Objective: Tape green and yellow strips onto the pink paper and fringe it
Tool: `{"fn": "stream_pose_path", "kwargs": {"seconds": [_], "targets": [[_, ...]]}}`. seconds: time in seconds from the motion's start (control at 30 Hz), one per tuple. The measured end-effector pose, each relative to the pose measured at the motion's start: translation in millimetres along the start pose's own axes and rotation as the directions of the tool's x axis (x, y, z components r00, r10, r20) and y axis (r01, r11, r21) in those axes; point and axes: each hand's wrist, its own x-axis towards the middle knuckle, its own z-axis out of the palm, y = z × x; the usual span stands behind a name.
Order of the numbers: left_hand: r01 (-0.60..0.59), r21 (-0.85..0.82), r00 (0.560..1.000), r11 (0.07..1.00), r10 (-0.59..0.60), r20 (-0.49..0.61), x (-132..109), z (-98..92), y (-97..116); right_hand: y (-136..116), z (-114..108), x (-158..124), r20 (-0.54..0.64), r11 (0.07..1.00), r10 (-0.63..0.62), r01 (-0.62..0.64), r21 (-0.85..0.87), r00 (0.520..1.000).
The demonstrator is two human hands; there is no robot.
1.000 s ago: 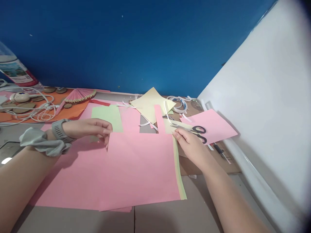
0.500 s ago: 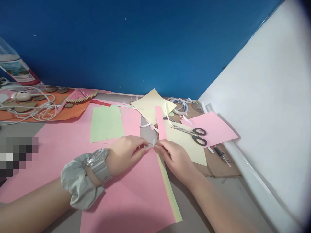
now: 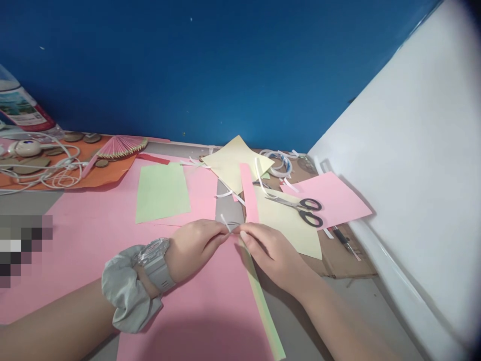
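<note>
My left hand (image 3: 197, 245), with a grey watch and scrunchie at the wrist, is closed in a pinch. A thin white strip (image 3: 224, 221) sticks up from its fingertips. My right hand (image 3: 276, 253) is also closed, its index finger and thumb at the far end of a narrow yellow-green paper strip (image 3: 261, 296). The fingertips of both hands almost meet. That strip lies along the right edge of a large pink sheet (image 3: 195, 306) under my left hand. Just beyond my right hand is a narrow pink paper strip (image 3: 248, 193).
Black-handled scissors (image 3: 310, 210) lie on pale yellow paper (image 3: 306, 240). Nearby are a pink sheet (image 3: 334, 200), tape rolls (image 3: 281, 165), a yellow square (image 3: 236, 158) and a pen (image 3: 340, 235). To the left are green paper (image 3: 163, 193), a pink folded fan (image 3: 122, 145), white cables (image 3: 71, 165) and a bottle (image 3: 26, 108).
The white strip, earlier stretched between my fingertips, now tilts up from the left ones. My right index finger has straightened toward the left hand. The view has shifted slightly.
</note>
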Motion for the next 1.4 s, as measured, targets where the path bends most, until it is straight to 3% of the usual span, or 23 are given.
{"fn": "stream_pose_path", "kwargs": {"seconds": [0.37, 0.63, 0.77, 0.9, 1.17, 1.4], "targets": [[0.012, 0.000, 1.000, 1.000, -0.012, -0.005, 0, -1.5, 0, 7, -5, 2, -0.055, 0.983, -0.029, 0.018, -0.182, 0.998], [0.031, -0.036, 0.999, 0.999, -0.032, -0.009, 0, -4.4, 0, 14, -11, -1, -0.145, 0.995, 0.035, -0.048, -0.089, 0.989], [0.016, -0.077, 0.999, 0.997, -0.018, -0.028, -1, -5.2, 2, 6, -6, -1, -0.076, 0.997, 0.004, -0.010, -0.078, 0.997], [0.078, -0.085, 0.997, 0.993, -0.080, -0.011, -1, -10.1, 6, 6, -6, 2, -0.044, 0.998, 0.007, -0.010, -0.066, 0.999], [0.139, -0.112, 0.990, 0.984, -0.141, -0.006, 5, -24.7, 1, 25, -16, 2, -0.306, 0.989, 0.020, -0.063, -0.131, 0.952], [0.157, -0.091, 0.987, 0.983, -0.160, -0.022, 6, -25.4, -2, 32, -17, 3, -0.370, 0.970, -0.040, -0.053, -0.238, 0.928]]}}
